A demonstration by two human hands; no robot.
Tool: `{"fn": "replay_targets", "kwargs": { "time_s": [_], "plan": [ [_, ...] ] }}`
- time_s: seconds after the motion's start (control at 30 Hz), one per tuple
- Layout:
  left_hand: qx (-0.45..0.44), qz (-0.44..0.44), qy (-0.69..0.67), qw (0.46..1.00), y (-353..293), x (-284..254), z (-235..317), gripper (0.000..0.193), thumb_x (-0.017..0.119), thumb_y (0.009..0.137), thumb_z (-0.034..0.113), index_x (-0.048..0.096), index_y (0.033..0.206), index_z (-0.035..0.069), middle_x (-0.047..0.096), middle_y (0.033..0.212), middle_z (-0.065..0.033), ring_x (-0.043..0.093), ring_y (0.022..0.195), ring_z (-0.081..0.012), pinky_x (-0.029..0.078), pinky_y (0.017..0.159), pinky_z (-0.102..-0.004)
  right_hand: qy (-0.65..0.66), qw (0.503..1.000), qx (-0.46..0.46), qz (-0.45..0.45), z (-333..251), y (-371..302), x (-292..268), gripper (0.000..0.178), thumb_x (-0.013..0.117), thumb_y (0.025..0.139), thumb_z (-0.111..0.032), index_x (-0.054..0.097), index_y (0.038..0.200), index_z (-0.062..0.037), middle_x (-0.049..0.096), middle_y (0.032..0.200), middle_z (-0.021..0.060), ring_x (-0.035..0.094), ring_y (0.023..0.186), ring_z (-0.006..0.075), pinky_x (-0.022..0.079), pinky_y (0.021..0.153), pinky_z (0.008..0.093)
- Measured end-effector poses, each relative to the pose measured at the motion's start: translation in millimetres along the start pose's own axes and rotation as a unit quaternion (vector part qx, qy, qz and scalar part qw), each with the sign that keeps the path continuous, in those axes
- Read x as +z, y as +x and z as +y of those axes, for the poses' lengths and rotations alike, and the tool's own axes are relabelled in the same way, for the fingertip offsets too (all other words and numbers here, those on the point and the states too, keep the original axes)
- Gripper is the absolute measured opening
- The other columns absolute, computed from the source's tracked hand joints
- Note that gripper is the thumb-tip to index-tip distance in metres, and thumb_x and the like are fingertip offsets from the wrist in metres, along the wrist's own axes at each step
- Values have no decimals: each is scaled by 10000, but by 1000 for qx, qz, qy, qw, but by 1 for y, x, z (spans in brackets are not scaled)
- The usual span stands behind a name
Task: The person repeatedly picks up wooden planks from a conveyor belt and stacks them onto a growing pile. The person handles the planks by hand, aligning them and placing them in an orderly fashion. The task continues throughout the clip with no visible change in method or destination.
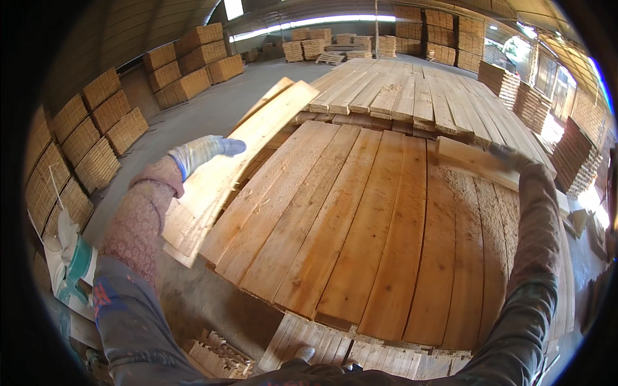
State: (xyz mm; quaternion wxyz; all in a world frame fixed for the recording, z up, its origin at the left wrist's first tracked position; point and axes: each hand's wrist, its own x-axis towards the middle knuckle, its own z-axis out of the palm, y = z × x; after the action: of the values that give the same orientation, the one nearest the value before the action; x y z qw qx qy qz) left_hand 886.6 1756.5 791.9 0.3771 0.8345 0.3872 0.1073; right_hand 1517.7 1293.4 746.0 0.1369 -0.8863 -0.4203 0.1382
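My left hand (pixel 207 153), in a pale knit glove with blue-grey fingertips, grips a long light wooden board (pixel 257 136) at the left side of the stack. The thumb lies across its upper face, and the fingers underneath are hidden. This board is tilted, and a second board (pixel 262 100) shows behind its far end. On the right, my gloved right hand (pixel 510 156), blurred, is closed on a short, wide piece of board (pixel 473 158) low over the stack. Between my arms lies a layer of reddish-brown planks (pixel 360 238), side by side, with sawdust on them.
A higher layer of pale planks (pixel 399 90) lies across the far part of the stack. Bundled lumber (pixel 96 138) stands along the left wall, with more lumber stacks (pixel 531 106) at right. Wood offcuts (pixel 219 357) and slats (pixel 309 341) lie low in front of me.
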Motion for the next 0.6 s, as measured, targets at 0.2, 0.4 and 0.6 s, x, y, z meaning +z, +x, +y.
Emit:
{"fn": "replay_targets", "kwargs": {
  "time_s": [0.2, 0.4, 0.6],
  "plan": [
    [-158, -63, -135, 976, -20, 49, 14, 826, 862, 736, 557, 644, 1345, 43, 666, 1307, -196, 669, 1095, -301, 519, 980, -410, -71, 987, 146, 23, -91, -47, 32, 845, 606, 930, -673, 475, 1510, -74, 545, 1503, 118, 472, 1410, 257, 320, 1192, 397],
    [-4, -76, 36, 996, 1, 40, 9, 814, 862, 745, 479, 619, 1349, -9, 676, 1286, -175, 678, 1053, -246, 527, 957, -369, -159, 986, 40, 27, -112, -93, 46, 1052, 1000, 497, -408, 550, 1396, -97, 681, 1273, 135, 630, 1211, 320, 497, 1029, 412],
    [43, -168, 141, 975, 25, 64, 23, 1436, 909, 648, 527, 2, 1628, -1, 453, 1512, -298, 363, 1463, -351, 247, 1233, -432, -172, 979, 40, 97, -109, -110, 61, 952, 955, 578, -308, 533, 1404, -96, 674, 1255, 176, 638, 1190, 352, 507, 1016, 436]
  ]
}}
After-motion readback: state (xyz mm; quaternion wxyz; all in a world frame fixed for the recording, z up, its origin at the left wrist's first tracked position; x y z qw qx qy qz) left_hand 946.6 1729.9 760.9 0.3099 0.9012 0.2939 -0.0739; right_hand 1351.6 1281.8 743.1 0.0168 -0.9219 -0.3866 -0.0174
